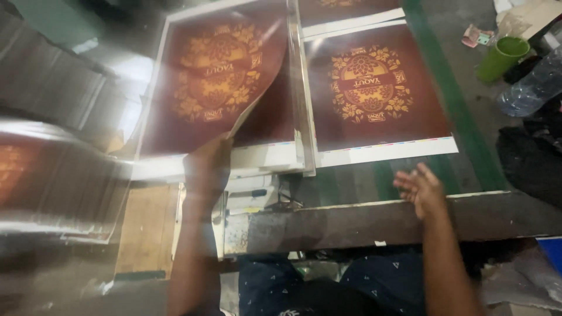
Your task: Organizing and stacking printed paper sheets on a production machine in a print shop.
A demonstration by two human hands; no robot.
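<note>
Left hand (206,169) fingers pinch a maroon printed sheet (219,70) mid-lift off its stack (266,157); right hand (418,188) open, empty, near a sheet already laid (374,88) on the counter (374,219).

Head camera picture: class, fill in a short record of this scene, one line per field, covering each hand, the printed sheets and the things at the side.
Left hand: left hand holds the lower corner of a lifted sheet, dark red with a gold ornament, curling up off a stack
Right hand: right hand open, fingers spread, holding nothing, above the bench edge
Flat sheet: matching flat sheet lies to the right, white margin along its near edge
Side things: green cup and clear plastic bottle at far right
Blur: left side smeared, unclear
</note>
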